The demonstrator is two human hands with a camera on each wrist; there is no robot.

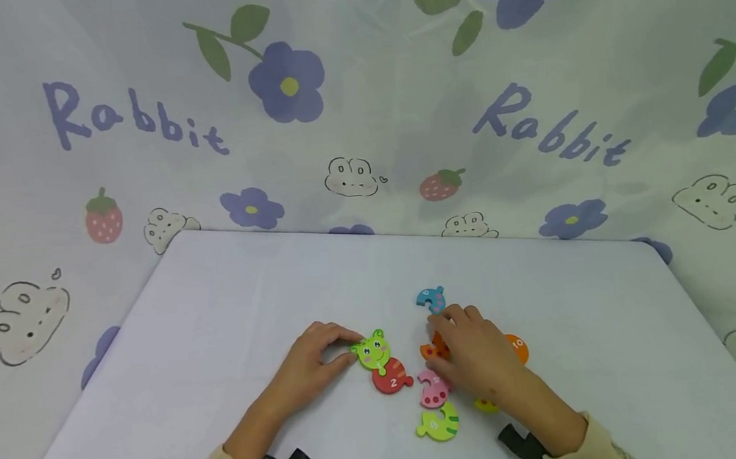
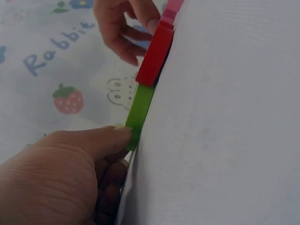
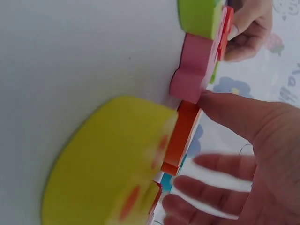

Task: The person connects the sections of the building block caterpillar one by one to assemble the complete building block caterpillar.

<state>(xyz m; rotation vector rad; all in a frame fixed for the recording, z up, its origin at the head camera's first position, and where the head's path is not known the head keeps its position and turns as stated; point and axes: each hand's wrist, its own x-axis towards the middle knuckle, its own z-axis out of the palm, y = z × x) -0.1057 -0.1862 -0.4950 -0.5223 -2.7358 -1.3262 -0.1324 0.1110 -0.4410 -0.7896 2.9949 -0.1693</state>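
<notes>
In the head view my left hand (image 1: 311,364) pinches the edge of a green cat-faced piece (image 1: 371,350) between thumb and fingers. That piece joins a red piece marked 2 (image 1: 390,376). My right hand (image 1: 475,348) is over an orange-red piece (image 1: 429,351), thumb near its lower edge; whether it grips the piece cannot be told. Just below are a pink piece (image 1: 433,389) and a green piece marked 5 (image 1: 438,424). In the right wrist view the thumb is at the pink piece (image 3: 194,65) beside the orange piece (image 3: 182,136), with the other fingers spread.
A blue piece (image 1: 431,299) lies beyond my right hand. An orange piece marked 10 (image 1: 518,348) and a yellow piece (image 1: 486,405) are partly hidden by that hand. The white table (image 1: 216,310) has a patterned cloth (image 1: 383,110) behind it.
</notes>
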